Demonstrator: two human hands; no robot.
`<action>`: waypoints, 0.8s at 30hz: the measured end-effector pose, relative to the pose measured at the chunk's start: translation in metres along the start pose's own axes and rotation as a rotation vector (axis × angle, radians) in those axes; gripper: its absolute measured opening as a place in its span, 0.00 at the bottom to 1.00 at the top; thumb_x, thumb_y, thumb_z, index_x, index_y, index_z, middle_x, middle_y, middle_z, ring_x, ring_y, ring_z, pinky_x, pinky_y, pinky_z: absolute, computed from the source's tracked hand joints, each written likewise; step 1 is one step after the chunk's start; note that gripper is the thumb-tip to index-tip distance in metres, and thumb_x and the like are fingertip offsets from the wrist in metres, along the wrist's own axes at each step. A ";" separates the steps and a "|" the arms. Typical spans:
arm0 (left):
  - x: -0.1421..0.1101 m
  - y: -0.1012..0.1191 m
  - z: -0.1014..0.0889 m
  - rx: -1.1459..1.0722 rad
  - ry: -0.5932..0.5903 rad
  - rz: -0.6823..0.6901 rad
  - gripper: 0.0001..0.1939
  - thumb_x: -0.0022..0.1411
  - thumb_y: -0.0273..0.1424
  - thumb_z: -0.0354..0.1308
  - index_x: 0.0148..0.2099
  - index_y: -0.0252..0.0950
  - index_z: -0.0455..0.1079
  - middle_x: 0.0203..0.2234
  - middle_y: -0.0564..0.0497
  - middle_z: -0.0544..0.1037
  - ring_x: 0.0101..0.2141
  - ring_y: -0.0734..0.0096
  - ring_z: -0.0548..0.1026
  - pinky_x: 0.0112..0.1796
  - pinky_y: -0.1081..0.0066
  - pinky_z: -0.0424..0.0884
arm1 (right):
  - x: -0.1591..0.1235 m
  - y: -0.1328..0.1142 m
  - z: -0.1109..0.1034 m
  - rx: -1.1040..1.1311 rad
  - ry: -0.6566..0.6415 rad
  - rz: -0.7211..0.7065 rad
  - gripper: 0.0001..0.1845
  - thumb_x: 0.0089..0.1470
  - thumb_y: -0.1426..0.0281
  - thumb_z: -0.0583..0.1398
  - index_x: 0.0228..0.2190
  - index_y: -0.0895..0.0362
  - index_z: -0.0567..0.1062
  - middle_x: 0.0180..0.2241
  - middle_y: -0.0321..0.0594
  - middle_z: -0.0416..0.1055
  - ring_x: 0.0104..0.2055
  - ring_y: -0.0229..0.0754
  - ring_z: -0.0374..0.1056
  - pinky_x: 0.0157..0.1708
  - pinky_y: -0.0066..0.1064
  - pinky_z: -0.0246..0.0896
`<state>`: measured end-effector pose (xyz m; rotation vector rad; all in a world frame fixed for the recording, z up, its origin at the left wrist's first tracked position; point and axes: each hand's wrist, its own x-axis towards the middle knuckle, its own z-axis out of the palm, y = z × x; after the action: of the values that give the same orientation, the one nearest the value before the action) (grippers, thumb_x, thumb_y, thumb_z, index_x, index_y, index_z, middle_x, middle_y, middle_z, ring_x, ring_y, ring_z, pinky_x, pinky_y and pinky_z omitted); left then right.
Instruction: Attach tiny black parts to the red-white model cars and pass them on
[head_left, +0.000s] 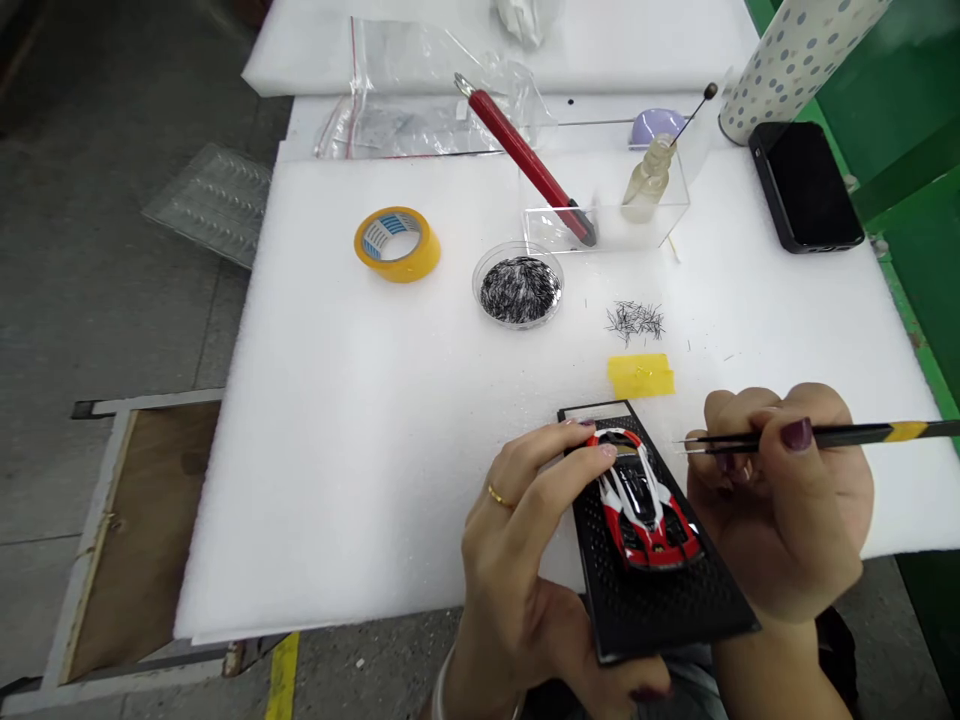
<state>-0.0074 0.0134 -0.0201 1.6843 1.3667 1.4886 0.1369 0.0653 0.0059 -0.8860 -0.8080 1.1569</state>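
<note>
The grey floor (150,100) is scuffed, split by thin dark seams, and darkest toward the upper left. Just beyond the near edge of the work surface, 1 yellow stripe (283,675) crosses it. Low at the left sits a frame (88,550) with worn, pale rails around a brown panel (154,520). The work surface carries 2 thick white foam sheets: the larger near sheet (322,420) and a far sheet (360,40), with a narrow white strip (304,125) showing between them. Along the right side stands a green structure (922,240). Light on the foam is pale and even.
</note>
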 end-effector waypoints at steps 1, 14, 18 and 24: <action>0.000 0.000 0.000 0.004 0.002 0.007 0.39 0.60 0.64 0.58 0.59 0.39 0.75 0.52 0.45 0.80 0.52 0.56 0.79 0.55 0.61 0.76 | 0.001 0.000 -0.001 0.008 0.012 0.001 0.08 0.62 0.74 0.63 0.29 0.53 0.74 0.20 0.31 0.60 0.22 0.36 0.55 0.18 0.28 0.50; -0.008 0.005 0.009 0.244 -0.026 0.043 0.52 0.48 0.64 0.67 0.64 0.36 0.63 0.50 0.42 0.79 0.48 0.51 0.79 0.53 0.55 0.75 | -0.014 -0.037 -0.033 -0.430 -0.021 -0.085 0.11 0.65 0.61 0.62 0.33 0.52 0.78 0.27 0.37 0.73 0.28 0.40 0.70 0.29 0.33 0.67; -0.017 0.014 0.034 0.403 0.006 0.174 0.38 0.58 0.53 0.65 0.61 0.33 0.64 0.47 0.42 0.79 0.49 0.53 0.77 0.61 0.55 0.63 | -0.032 -0.059 -0.058 -0.977 -0.314 -0.118 0.15 0.50 0.66 0.72 0.37 0.52 0.74 0.37 0.41 0.78 0.35 0.46 0.75 0.30 0.34 0.69; -0.029 0.006 0.051 0.454 0.008 0.259 0.32 0.61 0.44 0.66 0.63 0.38 0.64 0.48 0.43 0.76 0.49 0.52 0.73 0.64 0.52 0.55 | -0.052 -0.041 -0.062 -1.193 -0.282 -0.189 0.12 0.56 0.74 0.63 0.37 0.50 0.66 0.34 0.36 0.76 0.30 0.40 0.74 0.28 0.29 0.67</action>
<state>0.0452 -0.0033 -0.0411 2.2081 1.6314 1.3874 0.1974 -0.0020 0.0123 -1.5640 -1.8427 0.5505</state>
